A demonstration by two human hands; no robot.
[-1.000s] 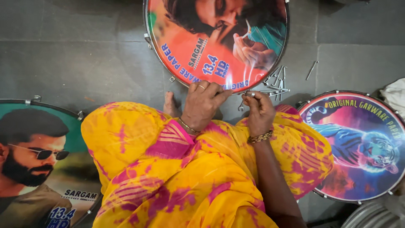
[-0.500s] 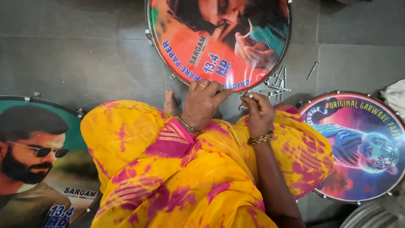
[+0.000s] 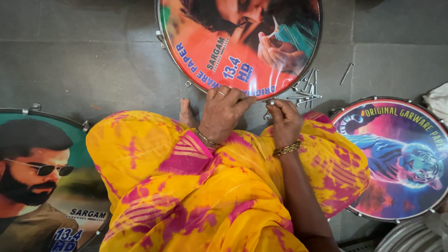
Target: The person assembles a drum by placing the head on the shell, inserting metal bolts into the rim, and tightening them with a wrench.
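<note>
1. Nearest the camera, yellow and pink cloth (image 3: 196, 196) drapes over the person's knees and fills the near middle of the grey tiled floor (image 3: 84, 60).
2. Beyond the cloth, the left hand (image 3: 224, 112) rests with its fingers curled over the near rim of the round drum (image 3: 240, 44). It is partly closed, the fingertips pressing on the printed skin at the hoop; a ring sits on one finger and a thin bangle on the wrist.
3. Just beside it, the right hand (image 3: 284, 122) is nearly closed, with thumb and fingers pinched on a small metal hook bolt (image 3: 269, 106) at the drum's near rim. Gold bangles circle that wrist.
4. That drum lies flat on the floor at the far middle, its skin printed red and orange with a picture, its metal hoop fitted with small lugs.
5. Near the drum's right side, a loose heap of metal rods (image 3: 308, 91) lies on the tiles, with one more rod a little apart to the right.
6. At the floor's right edge lies a second drum (image 3: 396, 158), printed with a blue tiger on pink.
7. At the left edge lies a third drum (image 3: 46, 186), printed with a picture on green, partly under the cloth.
</note>
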